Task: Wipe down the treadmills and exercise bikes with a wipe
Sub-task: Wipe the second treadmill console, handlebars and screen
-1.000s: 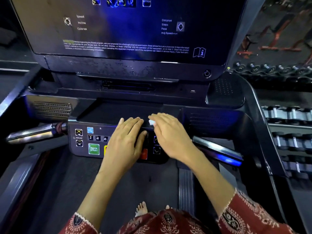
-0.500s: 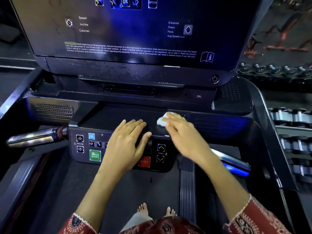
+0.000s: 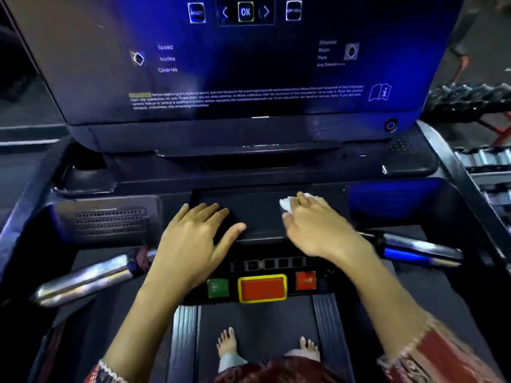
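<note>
Treadmill point(image 3: 116, 222): its console is filling the view, with the dark display panel point(image 3: 249, 64) standing at 12 o'clock and glowing blue
Ledge point(image 3: 257, 214): a flat black shelf is lying just below the display, at the middle of the view; both hands are working on it
Wipe point(image 3: 287, 205): a small white wad is sitting on the ledge at about 1 o'clock from centre, showing past the right hand's index side and beyond its tips
Right hand point(image 3: 318, 228): it is pressing the wipe onto the ledge; its fingers point(image 3: 307, 199) are lying lightly curled over the wad with the thumb tucked against the wad's lower edge; the hand is blurred
Left hand point(image 3: 193, 239): it is resting palm down at 9 o'clock of the right hand, fingers straight and slightly spread, thumb out, holding nothing
Buttons: a green key point(image 3: 218, 287), a large red key with a yellow border point(image 3: 262, 288) and a small red key point(image 3: 305, 280) are sitting in a row at 6 o'clock of the ledge
Handlebars: chrome grips are jutting out at 8 o'clock point(image 3: 83, 280) and 3 o'clock point(image 3: 420, 248)
Belt point(image 3: 262, 319): two bare feet point(image 3: 228, 344) are standing on it at 6 o'clock
Dumbbell rack point(image 3: 486, 161): it is showing at 2 o'clock, beyond the console
</note>
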Motion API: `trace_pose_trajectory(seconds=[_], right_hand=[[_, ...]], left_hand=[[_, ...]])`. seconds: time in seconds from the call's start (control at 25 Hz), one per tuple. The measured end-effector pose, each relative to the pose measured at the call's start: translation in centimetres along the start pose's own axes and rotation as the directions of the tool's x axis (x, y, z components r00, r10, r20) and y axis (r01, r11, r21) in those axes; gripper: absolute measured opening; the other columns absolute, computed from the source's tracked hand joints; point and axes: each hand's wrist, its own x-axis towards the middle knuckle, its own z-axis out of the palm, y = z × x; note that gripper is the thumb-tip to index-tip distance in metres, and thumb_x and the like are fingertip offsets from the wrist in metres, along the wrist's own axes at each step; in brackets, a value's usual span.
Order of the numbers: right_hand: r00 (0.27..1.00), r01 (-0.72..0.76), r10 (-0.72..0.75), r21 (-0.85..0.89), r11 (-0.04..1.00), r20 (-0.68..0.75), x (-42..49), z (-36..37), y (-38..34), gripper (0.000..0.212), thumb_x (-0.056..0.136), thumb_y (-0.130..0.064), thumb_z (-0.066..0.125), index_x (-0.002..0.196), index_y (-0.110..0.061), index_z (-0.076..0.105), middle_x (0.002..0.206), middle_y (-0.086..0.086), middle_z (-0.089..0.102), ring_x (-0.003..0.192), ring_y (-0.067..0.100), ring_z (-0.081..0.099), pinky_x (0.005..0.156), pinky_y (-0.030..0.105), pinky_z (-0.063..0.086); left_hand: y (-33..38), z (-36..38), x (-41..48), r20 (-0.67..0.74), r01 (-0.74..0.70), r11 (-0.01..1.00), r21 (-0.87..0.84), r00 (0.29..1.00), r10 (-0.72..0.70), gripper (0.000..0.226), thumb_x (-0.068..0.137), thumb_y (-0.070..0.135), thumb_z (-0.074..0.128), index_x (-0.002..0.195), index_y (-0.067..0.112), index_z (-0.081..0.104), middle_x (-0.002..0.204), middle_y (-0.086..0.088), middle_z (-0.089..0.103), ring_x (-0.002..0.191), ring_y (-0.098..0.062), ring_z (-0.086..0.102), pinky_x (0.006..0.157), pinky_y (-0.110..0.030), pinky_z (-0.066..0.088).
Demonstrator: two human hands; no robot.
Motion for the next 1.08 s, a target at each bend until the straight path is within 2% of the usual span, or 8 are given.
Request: trace_pose_trajectory(seconds=[0.2, 0.28, 0.4, 0.56, 0.68, 0.8, 0.96, 1.08], right_hand=[[0.970, 0.210, -0.236, 0.286, 0.935, 0.058, 1.6, 0.1, -6.5, 0.044, 0.107, -0.023, 0.021, 0.149, -0.020, 0.032, 0.159, -0.001, 0.020, 0.146, 0.011, 0.010, 0.109, 0.017, 0.003], [0.988, 0.142, -0.154, 0.369, 0.918, 0.005, 1.1, 0.3, -6.0, 0.043, 0.106, -0.025, 0.023, 0.148, -0.024, 0.035, 0.157, -0.007, 0.024, 0.145, 0.005, 0.013, 0.108, 0.014, 0.007], [0.997, -0.057, 0.065, 0.171, 0.984, -0.045, 2.0, 0.5, -7.3, 0.040, 0.105, -0.019, 0.026, 0.142, -0.014, 0.041, 0.152, 0.005, 0.035, 0.143, 0.020, 0.023, 0.106, 0.024, 0.016], [0.976, 0.212, -0.217, 0.210, 0.954, 0.000, 3.1, 0.9, -12.4, 0.041, 0.104, -0.016, 0.030, 0.143, -0.010, 0.040, 0.154, 0.005, 0.031, 0.144, 0.017, 0.019, 0.106, 0.019, 0.010], [0.985, 0.161, -0.175, 0.346, 0.924, 0.009, 2.0, 0.2, -9.1, 0.041, 0.103, -0.023, 0.030, 0.139, -0.022, 0.048, 0.155, -0.002, 0.032, 0.144, 0.009, 0.020, 0.109, 0.016, 0.013], [1.000, 0.000, 0.001, 0.167, 0.986, -0.004, 3.1, 0.4, -8.7, 0.041, 0.104, -0.021, 0.026, 0.142, -0.015, 0.041, 0.151, 0.007, 0.036, 0.142, 0.021, 0.025, 0.110, 0.029, 0.020], [0.976, 0.218, -0.213, 0.265, 0.939, -0.049, 3.2, 2.4, -12.1, 0.044, 0.104, -0.024, 0.028, 0.147, -0.020, 0.037, 0.156, -0.003, 0.028, 0.146, 0.013, 0.018, 0.118, 0.032, 0.015], [0.972, 0.190, -0.139, 0.283, 0.940, -0.191, 0.1, 3.5, -7.7, 0.048, 0.098, -0.037, 0.027, 0.135, -0.024, 0.055, 0.150, -0.012, 0.039, 0.142, 0.006, 0.027, 0.117, 0.027, 0.018]], left_hand=[[-4.7, -0.6, -0.1, 0.094, -0.064, 0.992, -0.105, 0.993, 0.074, 0.086, 0.094, 0.065, 0.010, 0.113, 0.005, 0.069, 0.119, -0.017, 0.065, 0.113, -0.034, 0.060, 0.100, -0.050, 0.040], [-6.0, -0.6, -0.4, 0.111, -0.053, 0.980, -0.190, 0.991, 0.075, 0.091, 0.090, 0.070, 0.006, 0.130, 0.006, 0.057, 0.136, -0.015, 0.053, 0.128, -0.031, 0.049, 0.110, -0.040, 0.027], [-6.6, -0.7, -0.9, 0.128, -0.017, 0.952, -0.306, 0.990, 0.059, 0.091, 0.082, 0.070, 0.007, 0.145, 0.013, 0.036, 0.153, -0.006, 0.031, 0.143, -0.020, 0.026, 0.114, -0.020, 0.003], [-7.2, -0.8, -1.2, 0.121, -0.028, 0.917, -0.399, 0.989, 0.083, 0.086, 0.081, 0.059, 0.004, 0.148, 0.012, 0.028, 0.156, -0.004, 0.023, 0.145, -0.012, 0.014, 0.111, -0.013, -0.005], [-7.9, -0.9, -1.9, 0.105, -0.028, 0.897, -0.442, 0.991, 0.083, 0.083, 0.082, 0.057, 0.004, 0.148, 0.012, 0.028, 0.155, -0.001, 0.022, 0.139, -0.001, 0.007, 0.110, -0.008, -0.008], [-8.1, -0.7, -1.9, 0.081, -0.056, 0.892, -0.449, 0.991, 0.104, 0.082, 0.084, 0.058, 0.006, 0.147, 0.012, 0.029, 0.155, -0.001, 0.024, 0.137, 0.001, 0.006, 0.110, -0.008, -0.008], [-7.9, -0.5, -1.7, 0.039, -0.102, 0.899, -0.425, 0.991, 0.131, 0.082, 0.085, 0.057, 0.007, 0.145, 0.008, 0.034, 0.153, -0.006, 0.030, 0.138, -0.004, 0.013, 0.110, -0.008, -0.008], [-7.4, -0.2, -2.0, -0.020, -0.120, 0.921, -0.370, 0.992, 0.121, 0.075, 0.094, 0.054, 0.018, 0.135, 0.000, 0.050, 0.141, -0.014, 0.047, 0.137, -0.020, 0.034, 0.113, -0.016, 0.004]])
